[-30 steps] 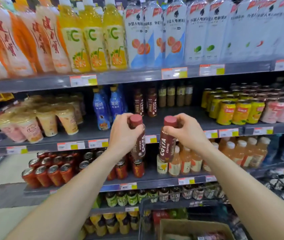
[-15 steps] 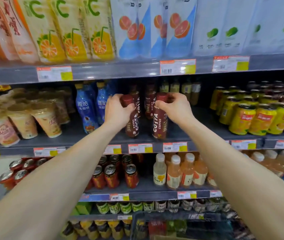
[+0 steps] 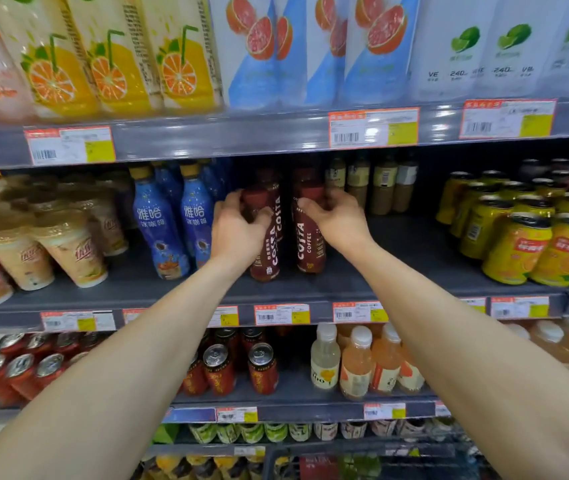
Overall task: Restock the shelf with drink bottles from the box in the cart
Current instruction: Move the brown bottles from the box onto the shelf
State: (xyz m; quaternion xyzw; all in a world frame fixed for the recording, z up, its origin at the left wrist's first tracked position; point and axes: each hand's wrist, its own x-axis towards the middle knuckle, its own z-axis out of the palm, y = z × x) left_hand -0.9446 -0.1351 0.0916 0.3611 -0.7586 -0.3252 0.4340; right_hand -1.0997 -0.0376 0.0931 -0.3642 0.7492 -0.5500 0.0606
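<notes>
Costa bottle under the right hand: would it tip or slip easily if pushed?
Probably tippy: the right Costa bottle is tall and narrow on the flat shelf. Its round body would likely roll if it fell. The glossy sleeve may be a bit slippery.

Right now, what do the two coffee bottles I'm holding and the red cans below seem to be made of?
Left coffee bottle and right coffee bottle: probably plastic, wrapped in a smooth printed brown sleeve; glass can't be ruled out. Red cans: metal, likely aluminium: shiny silver tops with pull tabs.
</notes>
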